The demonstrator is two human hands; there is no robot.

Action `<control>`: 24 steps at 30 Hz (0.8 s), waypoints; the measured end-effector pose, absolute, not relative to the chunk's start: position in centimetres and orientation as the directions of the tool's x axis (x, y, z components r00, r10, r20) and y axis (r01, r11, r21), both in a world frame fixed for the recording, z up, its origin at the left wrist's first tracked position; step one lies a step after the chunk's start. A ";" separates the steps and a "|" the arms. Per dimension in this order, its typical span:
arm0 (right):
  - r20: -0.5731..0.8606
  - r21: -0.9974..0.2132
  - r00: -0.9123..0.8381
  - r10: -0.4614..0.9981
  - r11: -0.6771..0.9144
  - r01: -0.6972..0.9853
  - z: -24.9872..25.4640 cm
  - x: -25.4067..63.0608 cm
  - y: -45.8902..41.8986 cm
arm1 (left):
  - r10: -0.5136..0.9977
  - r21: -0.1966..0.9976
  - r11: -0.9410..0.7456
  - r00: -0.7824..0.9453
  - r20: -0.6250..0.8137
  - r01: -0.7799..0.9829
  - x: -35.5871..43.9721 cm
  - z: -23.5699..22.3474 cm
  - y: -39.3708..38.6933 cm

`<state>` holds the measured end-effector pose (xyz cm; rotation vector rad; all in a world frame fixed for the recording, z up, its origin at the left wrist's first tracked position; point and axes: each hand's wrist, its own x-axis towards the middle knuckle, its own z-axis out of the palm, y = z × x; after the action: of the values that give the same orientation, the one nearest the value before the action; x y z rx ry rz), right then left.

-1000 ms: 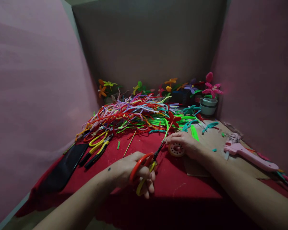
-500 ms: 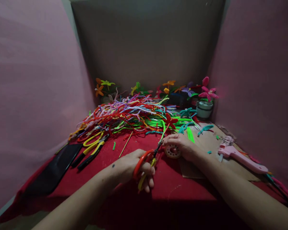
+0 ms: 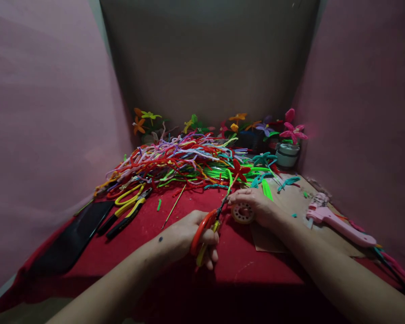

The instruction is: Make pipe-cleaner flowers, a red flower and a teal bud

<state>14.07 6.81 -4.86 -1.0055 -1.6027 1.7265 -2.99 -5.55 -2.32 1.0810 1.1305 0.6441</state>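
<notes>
My left hand is closed around the handles of a pair of scissors, red-orange and yellow. Their dark blades point up and away, meeting the lower stem of a red pipe-cleaner flower. A bright green pipe-cleaner strip runs along that stem. My right hand is closed, with a pale tape roll held under its curled fingers. Its fingertips are at the stem beside the blade tips; whether they also pinch the stem or a tape end I cannot tell.
A heap of coloured pipe cleaners spreads across the back. Yellow-and-black pliers and a black flat object lie left, with a thin stick nearer the middle. A pink glue gun rests on cardboard at right.
Both hands stay almost in place. The scissor handles have turned slightly and shifted a little to the right, with the blades still at the stem. The view has moved slightly.
</notes>
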 end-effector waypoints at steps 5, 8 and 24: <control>-0.159 -0.987 -0.535 0.830 -0.126 0.098 -4.8 14.1 6.8 | 0.849 0.919 0.377 0.354 -0.393 0.115 -2.9 -2.3 -5.3; -0.153 -0.988 -0.541 0.827 -0.115 0.102 -4.9 14.1 6.8 | 0.848 0.918 0.377 0.353 -0.395 0.121 -2.8 -2.2 -5.3; -0.131 -0.991 -0.565 0.814 -0.100 0.086 -4.9 14.2 7.0 | 0.875 0.849 0.333 0.202 -0.441 0.411 -4.6 0.9 -7.9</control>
<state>14.21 6.98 -4.91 -0.9911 -1.6278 1.7201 -4.60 -7.89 0.92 1.2718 1.4077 0.4904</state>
